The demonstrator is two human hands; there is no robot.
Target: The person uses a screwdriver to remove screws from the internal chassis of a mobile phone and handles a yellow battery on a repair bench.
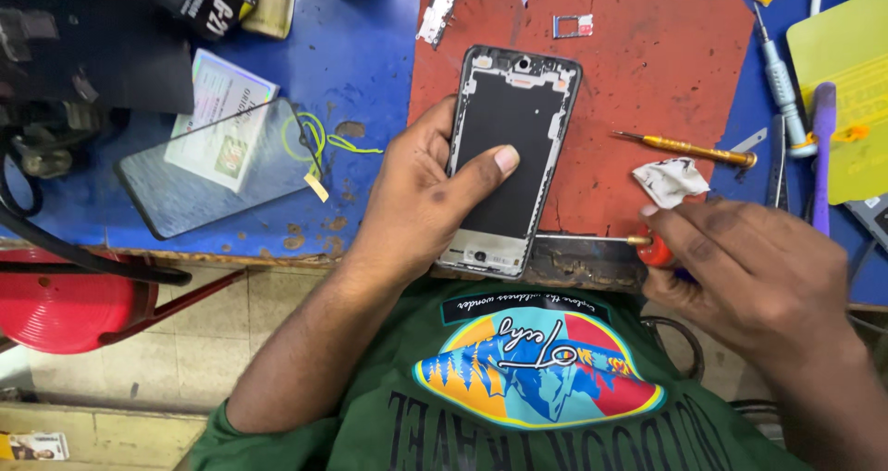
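Observation:
My left hand (421, 198) grips an opened phone frame (509, 129), thumb pressed across its black inner panel, the frame lying on a red work mat (638, 92). My right hand (749, 267) is closed around a red-handled screwdriver (606, 241) whose metal shaft points left toward the frame's lower edge. A crumpled white wipe (671, 179) lies just above my right fingers. A loose glass screen panel (217, 166) rests on the blue tabletop to the left.
An orange-handled screwdriver (689, 147), a grey screwdriver (782, 82), a purple tool (821, 147) and a yellow pad (846, 64) lie at the right. A small metal tray part (573, 27) and a white bracket (437, 13) sit on the mat. A red stool (65, 309) stands below left.

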